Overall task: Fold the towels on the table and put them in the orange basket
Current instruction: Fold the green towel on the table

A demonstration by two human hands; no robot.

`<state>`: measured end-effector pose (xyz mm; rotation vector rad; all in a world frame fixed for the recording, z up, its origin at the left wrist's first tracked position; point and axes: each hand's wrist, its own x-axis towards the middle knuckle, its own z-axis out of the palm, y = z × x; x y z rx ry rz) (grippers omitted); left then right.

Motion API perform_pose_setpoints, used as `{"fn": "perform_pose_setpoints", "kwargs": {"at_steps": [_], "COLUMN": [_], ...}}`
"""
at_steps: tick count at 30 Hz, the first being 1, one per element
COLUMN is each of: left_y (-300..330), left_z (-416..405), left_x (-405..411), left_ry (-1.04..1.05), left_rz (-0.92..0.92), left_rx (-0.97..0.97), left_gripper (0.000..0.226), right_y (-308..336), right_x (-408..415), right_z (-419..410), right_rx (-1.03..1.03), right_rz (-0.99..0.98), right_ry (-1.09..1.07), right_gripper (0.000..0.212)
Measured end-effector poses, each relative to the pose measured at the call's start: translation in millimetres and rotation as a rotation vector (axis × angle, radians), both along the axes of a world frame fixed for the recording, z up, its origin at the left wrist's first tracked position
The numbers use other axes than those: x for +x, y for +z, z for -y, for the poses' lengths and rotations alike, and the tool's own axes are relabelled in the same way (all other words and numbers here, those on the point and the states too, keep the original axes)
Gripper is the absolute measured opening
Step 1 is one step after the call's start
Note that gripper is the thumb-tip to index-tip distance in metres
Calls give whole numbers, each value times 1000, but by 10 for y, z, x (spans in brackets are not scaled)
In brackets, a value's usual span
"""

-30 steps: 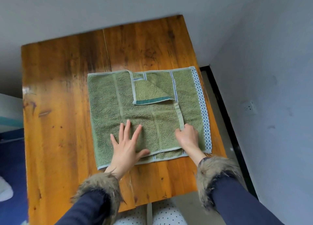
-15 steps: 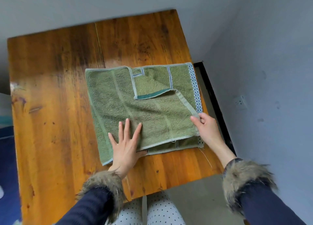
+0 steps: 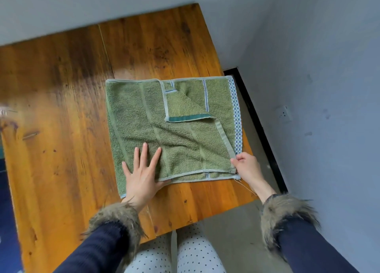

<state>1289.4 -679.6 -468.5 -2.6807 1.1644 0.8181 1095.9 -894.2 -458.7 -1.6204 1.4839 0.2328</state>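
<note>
A: From the head view, where does the towel [image 3: 156, 128] lie?

B: Flat on the wooden surface [image 3: 61, 108], towards its right edge and near the person. It is already doubled over, with a lower layer showing along the near edge and down the right side, where a blue checked border runs.

A: And the left hand [image 3: 141, 172]?

B: It lies palm down on the near left part of the towel, fingers straight and spread, clamped on nothing. I judge it is there as an anchor, so the cloth does not slide while the other side is pulled.

A: The right hand [image 3: 245, 166]?

B: Its fingers and thumb are pinched on the near right corner of the upper layer, just where that corner meets the corner beneath. That looks like lining up the edges, or taking hold for the next fold.

A: Is the fold tidy?

B: Not quite. At the far right the upper layer is turned back in a triangular flap, showing a dark green band, and creases run slantwise from it towards the pinched corner. The flap probably needs straightening before another fold.

A: Do you see the orange basket?

B: No, it is nowhere in this view, nor is a second towel. So the task seems to be at an early stage: this towel is only partly folded and nothing has been put away.

A: Anything else?

B: Fur-trimmed cuffs on dark sleeves, and dotted trousers below the surface's near edge.
</note>
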Motion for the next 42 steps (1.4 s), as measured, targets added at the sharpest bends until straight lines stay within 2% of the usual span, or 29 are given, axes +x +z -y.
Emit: {"fn": "perform_pose_setpoints", "kwargs": {"at_steps": [6, 10, 13, 14, 16, 19, 21, 23, 27, 28, 31, 35, 37, 39, 42], "left_y": [114, 301, 438, 470, 507, 457, 343, 223, 132, 153, 228, 302, 305, 272, 225], "left_z": [-252, -334, -230, -181, -90, 38, 109, 134, 85, 76, 41, -63, -152, -231, -236], "left_x": [4, -181, -187, -147, -20, 272, 520, 766, 987, 988, 880, 624, 452, 302, 191], "left_ry": [-13, 77, 140, 151, 135, 18, -63, -124, -279, -276, -180, -67, -39, -47, -4], "left_rz": [22, -93, -229, -265, -241, -28, 79, 70, 60, 69, 38, 16, 41, 72, 95], "left_rx": [78, 220, 318, 286, 79, -273, -321, -244, -105, -98, -83, -31, 19, 75, 95], "left_gripper": [95, 93, 79, 70, 48, 31, 43, 58, 80, 82, 79, 61, 49, 49, 40], "right_y": [-17, -24, -20, -13, -5, 7, -42, -99, -147, -134, -84, -52, -43, -23, 42], "right_x": [256, 563, 730, 761, 781, 702, 626, 579, 608, 644, 828, 1111, 1162, 1140, 1038], "right_z": [61, 119, 140, 140, 117, 4, -100, -150, -73, -39, 88, 202, 190, 135, 55], "right_rx": [-77, -137, -171, -182, -183, -113, -45, -28, -89, -113, -169, -153, -156, -178, -197], "right_rz": [41, 83, 90, 88, 88, 66, 82, 98, 84, 73, 29, 41, 27, 39, 114], "right_ry": [165, 294, 362, 362, 315, 236, 183, 173, 274, 310, 396, 427, 419, 406, 384], "right_gripper": [10, 9, 11, 11, 13, 17, 15, 24, 9, 13, 30, 16, 18, 18, 30]}}
